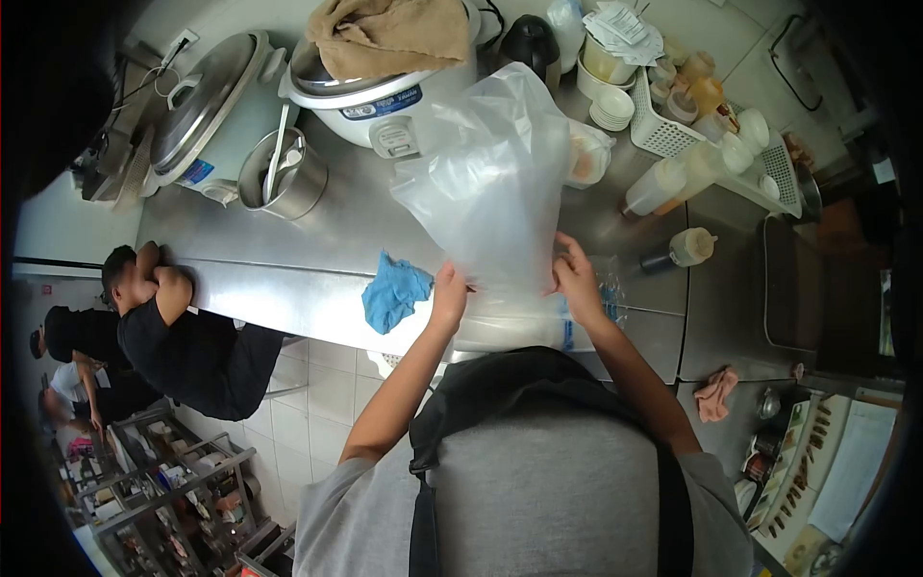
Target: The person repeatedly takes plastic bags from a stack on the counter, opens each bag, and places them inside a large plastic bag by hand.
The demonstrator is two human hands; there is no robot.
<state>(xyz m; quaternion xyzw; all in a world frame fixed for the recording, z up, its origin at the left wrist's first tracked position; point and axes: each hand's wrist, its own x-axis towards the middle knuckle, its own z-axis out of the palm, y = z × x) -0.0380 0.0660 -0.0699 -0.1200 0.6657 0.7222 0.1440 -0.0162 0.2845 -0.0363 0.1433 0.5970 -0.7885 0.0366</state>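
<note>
A large clear plastic bag (pixel 495 183) stands spread upright above the steel counter, between my two hands. My left hand (pixel 449 298) pinches its lower left edge, fingers closed. On the other side, my right hand (pixel 575 279) grips the lower right edge between thumb and fingers. Beneath the bag lies a flat stack of clear plastic bags (pixel 510 332), close to my apron. A crumpled blue cloth (pixel 394 293) rests on the counter just left of my left hand.
Two rice cookers (pixel 216 106) stand at the back left, beside a steel pot (pixel 288 183) with utensils. Several sauce bottles (pixel 659 183) and a white basket (pixel 663 125) occupy the right. A person in black (pixel 183 327) leans on the counter at left.
</note>
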